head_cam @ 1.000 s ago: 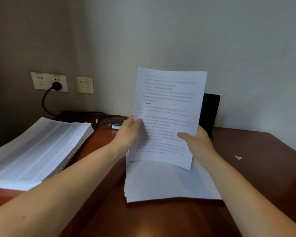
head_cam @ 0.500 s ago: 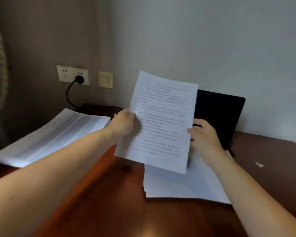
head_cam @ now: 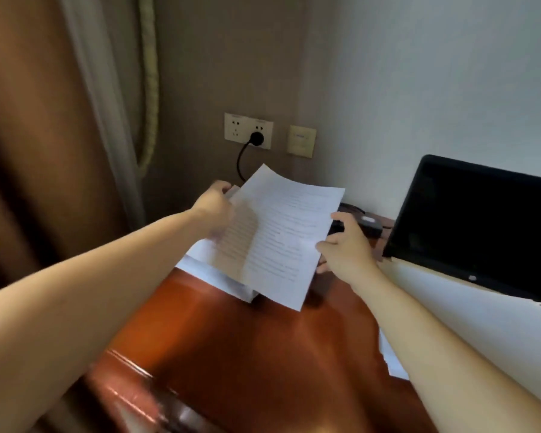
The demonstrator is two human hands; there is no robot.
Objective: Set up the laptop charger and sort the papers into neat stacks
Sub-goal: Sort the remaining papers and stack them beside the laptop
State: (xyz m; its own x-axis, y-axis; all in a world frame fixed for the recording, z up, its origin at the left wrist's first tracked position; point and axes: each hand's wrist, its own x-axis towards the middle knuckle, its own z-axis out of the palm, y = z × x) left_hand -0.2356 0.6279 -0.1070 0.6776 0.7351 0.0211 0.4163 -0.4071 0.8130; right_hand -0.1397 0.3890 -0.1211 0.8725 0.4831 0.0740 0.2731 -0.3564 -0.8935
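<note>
Over the wooden desk [head_cam: 231, 345], the right hand [head_cam: 344, 248] pinches the printed sheet's [head_cam: 281, 232] right edge. The blurred left hand [head_cam: 214, 207] grips its left edge above a paper stack [head_cam: 213, 271]. A second stack [head_cam: 450, 310] lies before the laptop [head_cam: 481, 220]. Beyond are the charger brick [head_cam: 369, 225] and the plug [head_cam: 256, 138], which sits in a wall socket [head_cam: 236, 129].

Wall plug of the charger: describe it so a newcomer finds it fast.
On the grey-brown wall behind the reddish wooden desk, two cream plates sit side by side. The round black plug is in the right half of the wider left-hand socket plate, its black cable curving down. The plate's left outlets are bare, and the small square plate beside it carries no plug.
</note>
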